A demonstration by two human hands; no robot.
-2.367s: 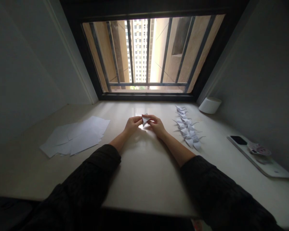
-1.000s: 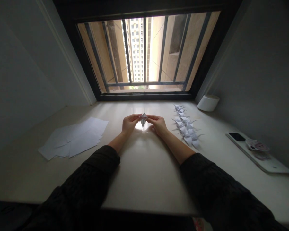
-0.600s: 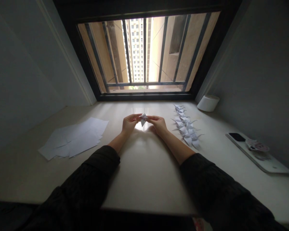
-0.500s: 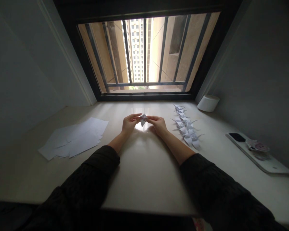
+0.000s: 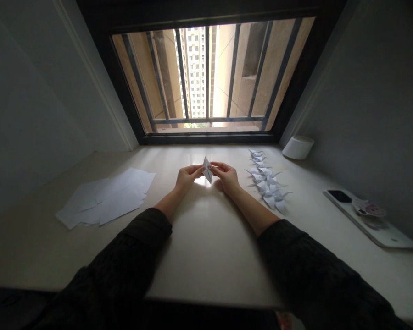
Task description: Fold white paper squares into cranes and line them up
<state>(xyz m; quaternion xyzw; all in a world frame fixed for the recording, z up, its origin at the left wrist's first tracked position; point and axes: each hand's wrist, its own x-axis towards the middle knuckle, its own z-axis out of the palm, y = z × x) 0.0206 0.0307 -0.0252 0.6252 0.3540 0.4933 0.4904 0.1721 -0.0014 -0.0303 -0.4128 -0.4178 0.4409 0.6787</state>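
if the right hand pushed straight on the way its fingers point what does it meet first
The right hand pinches the folded paper, so that comes first; just past it, probably the left hand.

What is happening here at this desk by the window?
A person in dark sleeves holds a small folded paper piece upright between the fingertips of the left hand and right hand, over the desk. A row of folded paper cranes lies to the right of the hands, and loose white sheets lie to the left.
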